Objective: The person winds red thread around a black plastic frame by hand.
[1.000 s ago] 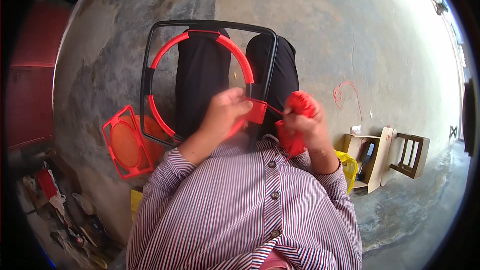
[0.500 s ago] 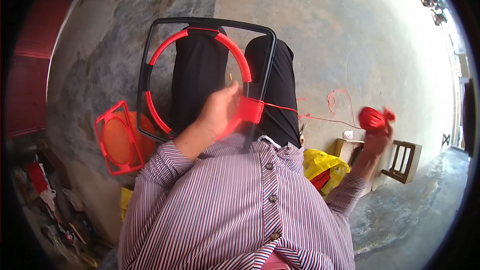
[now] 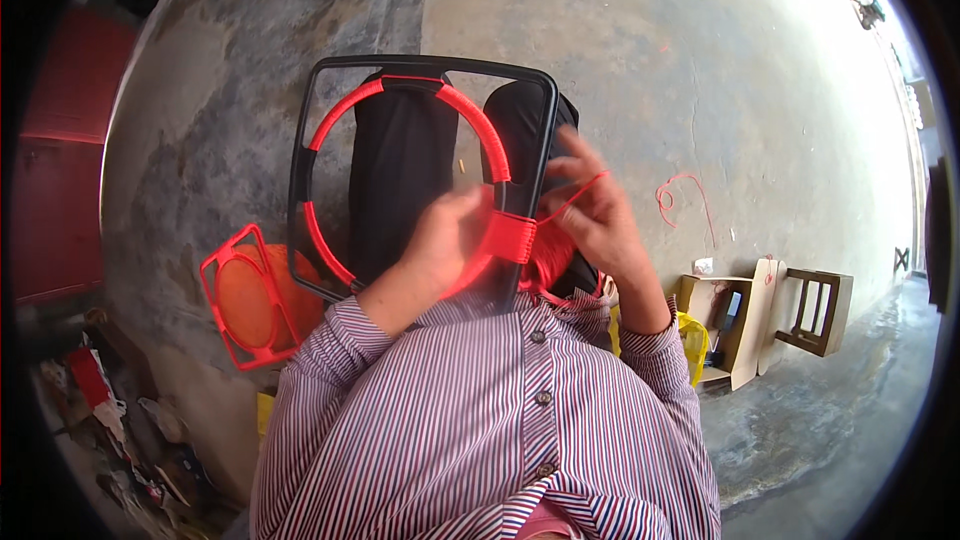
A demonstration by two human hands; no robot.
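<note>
A black square frame (image 3: 553, 120) with an inner ring (image 3: 330, 245) partly wrapped in red cord rests over my lap. My left hand (image 3: 440, 240) grips the ring's lower right part, thumb up, its fingers partly hidden and blurred. Beside it, a broad red wrapped band (image 3: 512, 239) joins ring and outer frame. My right hand (image 3: 600, 215) is at the frame's right side, fingers spread and slightly blurred. From the band, a strand of red cord (image 3: 578, 198) runs up across this hand. Below it, a red bundle (image 3: 548, 262) lies on my lap, partly hidden.
On the floor at left, a red frame (image 3: 262, 285) leans against an orange round object (image 3: 298, 310). At right are an opened cardboard box (image 3: 745, 330), a wooden stool (image 3: 815, 312), a yellow bag (image 3: 692, 345) and loose red cord (image 3: 690, 180). Scraps (image 3: 120, 420) lie lower left.
My right hand has come in from the far right to the frame's edge. The red bundle it held out there is now low by my lap. The frame has shifted slightly down.
</note>
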